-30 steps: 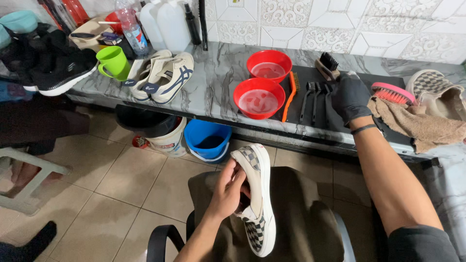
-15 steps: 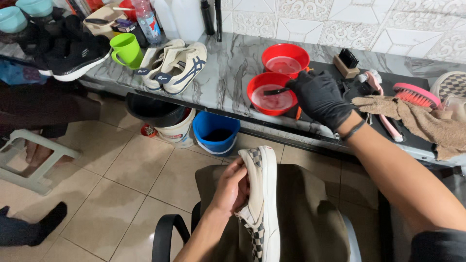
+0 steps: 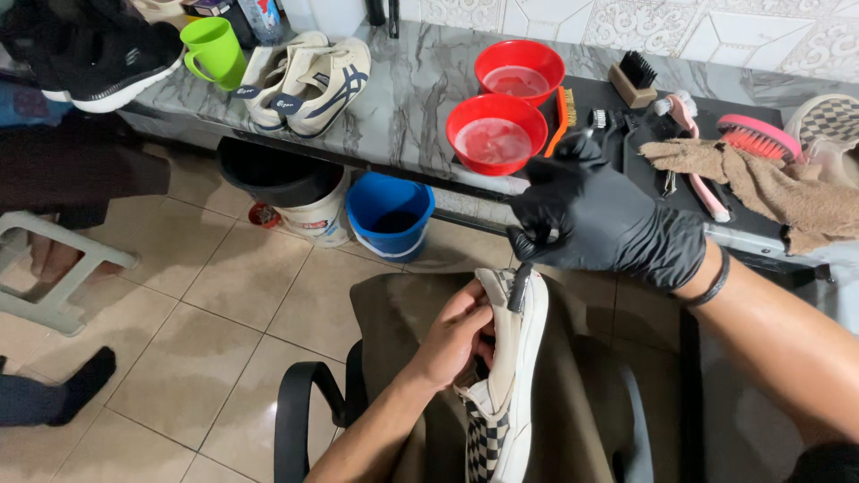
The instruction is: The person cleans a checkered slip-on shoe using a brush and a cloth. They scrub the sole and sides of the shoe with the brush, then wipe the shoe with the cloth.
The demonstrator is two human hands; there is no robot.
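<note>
Checkered slip-on shoe point(image 3: 506, 394) is held low in the view over a brown cloth point(image 3: 573, 385) spread across the lap, its long axis running nearly straight away from the body, one end pointed up toward the counter and the checkered end down toward the wearer. It is tipped on its side, so the white rubber sidewall faces right and the opening faces left.

The bare left hand point(image 3: 456, 335) is curled against the shoe's left flank, fingers bent together and tucked into the opening (their tips are hidden inside), so the shoe is gripped from that side.

The right hand point(image 3: 595, 224), in a black glove, is held just above the shoe's far end. Its fingers are closed on a small dark brush point(image 3: 521, 286), whose lower end is touching the shoe's upper rim near the white sidewall.

On the marble counter point(image 3: 412, 98) beyond, two red bowls point(image 3: 497, 134) of water are set beside an orange-handled brush point(image 3: 562, 112), a pink brush point(image 3: 761, 136) and a tan rag point(image 3: 769, 183). A blue bucket point(image 3: 389, 215) is placed on the tiled floor below.
</note>
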